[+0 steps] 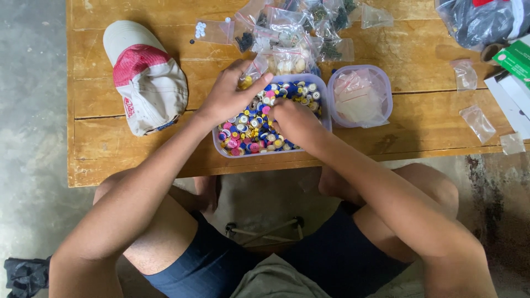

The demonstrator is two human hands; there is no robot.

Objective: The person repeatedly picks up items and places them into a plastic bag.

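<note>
Clear rectangular plastic tub (326, 113) of mixed coloured buttons (248, 132) noted at near edge of worn wooden table (110, 165). Right hand (295, 121) sunk into buttons inside tub, fingers curled; whether anything pinched could not be told. Left hand (229, 94) over tub's far-left corner, fingers closed on small clear bag (251, 72) holding yellowish pieces. Sorting judged partly done: tub still nearly full. Just right of tub, round clear container (360, 96) holding empty clear bags with red strips. Beyond tub, heap of filled clear bags (292, 33). Well right of tub, three loose small bags (477, 121) and green-and-white box (516, 58), partly out of view. Left of tub, red-and-white cap (143, 77).
</note>
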